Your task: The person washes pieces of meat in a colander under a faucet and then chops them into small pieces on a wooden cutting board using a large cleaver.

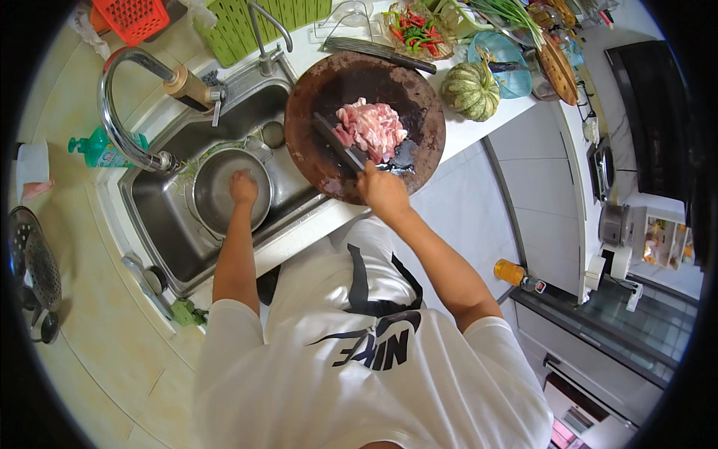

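Note:
My right hand is closed round the handle of a kitchen knife, whose blade lies at the left edge of a heap of cut raw meat. The meat sits on a round wooden chopping block beside the sink. My left hand is inside a round metal pot standing in the stainless steel sink. The pot seems to hold water. The fingers of that hand are partly hidden, so their pose is unclear.
A curved faucet arches over the sink. Behind the block lies a dark-handled utensil, near a bowl of red and green chillies. A green pumpkin and a blue basket stand right of the block.

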A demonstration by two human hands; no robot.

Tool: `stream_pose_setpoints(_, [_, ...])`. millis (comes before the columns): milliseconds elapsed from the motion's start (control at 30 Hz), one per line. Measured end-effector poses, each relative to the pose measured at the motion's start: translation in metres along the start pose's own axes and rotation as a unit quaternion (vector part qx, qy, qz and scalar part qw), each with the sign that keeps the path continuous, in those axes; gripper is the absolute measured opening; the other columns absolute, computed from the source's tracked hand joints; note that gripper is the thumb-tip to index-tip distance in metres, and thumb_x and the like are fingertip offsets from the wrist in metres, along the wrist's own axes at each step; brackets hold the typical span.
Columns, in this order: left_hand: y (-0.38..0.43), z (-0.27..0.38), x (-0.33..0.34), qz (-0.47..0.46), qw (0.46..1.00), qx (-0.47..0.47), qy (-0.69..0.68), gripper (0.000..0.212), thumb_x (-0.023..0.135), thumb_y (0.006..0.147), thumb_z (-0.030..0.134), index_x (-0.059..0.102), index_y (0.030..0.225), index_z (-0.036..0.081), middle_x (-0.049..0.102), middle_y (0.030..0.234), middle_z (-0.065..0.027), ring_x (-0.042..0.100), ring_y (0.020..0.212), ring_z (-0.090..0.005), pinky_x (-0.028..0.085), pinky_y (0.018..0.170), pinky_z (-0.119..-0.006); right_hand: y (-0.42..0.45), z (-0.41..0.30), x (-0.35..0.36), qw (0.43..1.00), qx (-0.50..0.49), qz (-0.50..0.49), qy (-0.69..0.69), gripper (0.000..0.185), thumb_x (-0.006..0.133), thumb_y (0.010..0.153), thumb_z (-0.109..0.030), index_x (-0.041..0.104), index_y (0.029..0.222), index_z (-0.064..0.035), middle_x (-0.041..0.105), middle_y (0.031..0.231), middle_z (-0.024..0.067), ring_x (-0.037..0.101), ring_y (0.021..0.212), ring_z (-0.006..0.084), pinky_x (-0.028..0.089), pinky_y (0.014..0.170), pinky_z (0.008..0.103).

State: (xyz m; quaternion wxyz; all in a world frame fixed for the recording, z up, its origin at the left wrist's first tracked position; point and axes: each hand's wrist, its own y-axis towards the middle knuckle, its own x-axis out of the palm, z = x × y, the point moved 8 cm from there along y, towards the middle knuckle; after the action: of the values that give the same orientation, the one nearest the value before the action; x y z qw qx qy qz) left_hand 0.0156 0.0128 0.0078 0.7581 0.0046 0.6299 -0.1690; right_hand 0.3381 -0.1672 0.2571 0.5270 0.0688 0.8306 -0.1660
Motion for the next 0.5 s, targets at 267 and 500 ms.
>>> stream_pose_setpoints(267, [-0.023,0.006,0.055,-0.254,0.96,-0.092,0.068,0.046,0.063,0.085,0.025,0.058,0.126,0.007,0.043,0.143,-0.0154,0.043,0.129,-0.0354,0.04,0.105,-0.042,-0.007,0.057,-0.043,0.994,0.075,0.018,-0.076,0.024,0.051,0.094,-0.027,0.053,0.096,-0.0029,0.063,0.067,0.0238,0.062,0.062,0.0437,0.049,0.06,0.054])
stream_pose_setpoints(500, [-0.061,-0.005,0.047,-0.375,0.899,-0.215,0.072,0.049,0.056,0.09,0.031,0.053,0.134,0.011,0.036,0.149,-0.0134,0.029,0.137,-0.0381,0.032,0.104,-0.058,-0.002,0.076,-0.035,0.991,0.084,0.069,-0.083,0.023,0.053,0.093,-0.028,0.053,0.094,-0.0053,0.064,0.067,0.0241,0.063,0.062,0.0436,0.05,0.059,0.0541])
